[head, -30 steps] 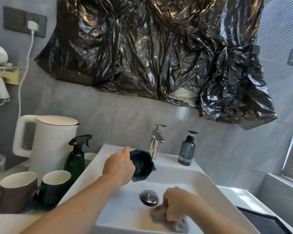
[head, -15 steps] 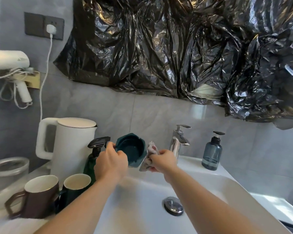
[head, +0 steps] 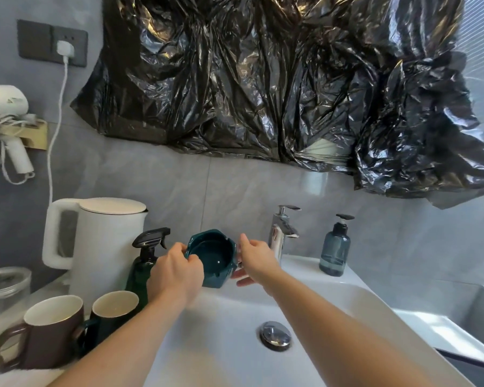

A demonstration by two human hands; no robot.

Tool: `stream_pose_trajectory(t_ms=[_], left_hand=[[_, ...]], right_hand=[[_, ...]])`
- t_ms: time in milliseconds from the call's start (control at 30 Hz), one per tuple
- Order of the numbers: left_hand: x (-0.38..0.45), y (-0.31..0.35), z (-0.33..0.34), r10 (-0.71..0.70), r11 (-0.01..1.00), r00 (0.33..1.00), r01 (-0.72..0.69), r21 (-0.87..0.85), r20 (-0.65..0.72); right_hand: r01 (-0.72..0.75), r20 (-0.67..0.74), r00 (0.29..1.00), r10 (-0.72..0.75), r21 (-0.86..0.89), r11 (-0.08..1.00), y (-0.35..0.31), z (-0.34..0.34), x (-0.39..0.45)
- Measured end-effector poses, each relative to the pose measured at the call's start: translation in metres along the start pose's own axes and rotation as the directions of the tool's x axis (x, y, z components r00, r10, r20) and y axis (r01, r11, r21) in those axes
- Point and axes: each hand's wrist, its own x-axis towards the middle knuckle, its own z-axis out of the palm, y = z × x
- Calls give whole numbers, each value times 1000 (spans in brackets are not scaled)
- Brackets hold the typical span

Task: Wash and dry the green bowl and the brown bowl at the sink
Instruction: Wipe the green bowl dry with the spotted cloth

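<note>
Here, green bowl (head: 211, 259) held up over the back left of the sink (head: 333, 297), tilted so its inside faces me. My left hand (head: 176, 272) is clenched on its near rim, thumb over the edge. My right hand (head: 256, 259) sits against the far side, fingers (head: 242, 280) spread underneath; whether it truly grips or only steadies, I cannot tell. No cloth visible in it. Brown bowl not seen; only a brown mug (head: 39, 333) and a green mug (head: 111, 311) on the counter.

Risks, as I judge them: glazed bowl probably wet, one-sided grip could slip, and it would drop onto the hard basin. Spray bottle (head: 146, 263) stands just behind my left knuckles; a careless swing could knock it over.
</note>
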Motion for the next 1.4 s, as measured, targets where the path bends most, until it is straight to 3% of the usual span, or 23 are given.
stream_pose_trajectory(t_ms=[67, 167, 333, 467, 567, 700, 900, 1100, 1400], left_hand=[[-9, 8, -1, 31, 1000, 999, -31, 3, 13], [-27, 19, -4, 72, 997, 995, -72, 1, 63], [-80, 44, -23, 115, 982, 961, -72, -174, 251], [-127, 70, -38, 216, 941, 882, -75, -329, 418], [-153, 87, -41, 281, 916, 836, -87, -391, 471], [-175, 95, -24, 365, 928, 782, -260, -268, 505], [-191, 97, 25, 340, 881, 723, -468, 66, 601], [-184, 89, 51, 298, 876, 681, -473, 91, 669], [-182, 84, 59, 314, 879, 717, -467, 94, 623]], right_hand=[[-41, 123, 992, 30, 90, 995, -6, -14, -29], [-21, 177, 984, 5, 87, 996, -6, -39, -65], [-68, 154, 987, 48, 123, 990, 10, -83, -121], [-109, 55, 994, 98, 277, 955, 26, -120, -167], [-137, -19, 988, 154, 361, 923, 41, -159, -196], [-132, -156, 963, 219, 434, 891, 70, -219, -226], [-100, -302, 895, 329, 583, 806, 116, -297, -244], [-177, -391, 809, 439, 549, 817, 168, -352, -223], [-359, -417, 709, 569, 481, 800, 238, -378, -174]])
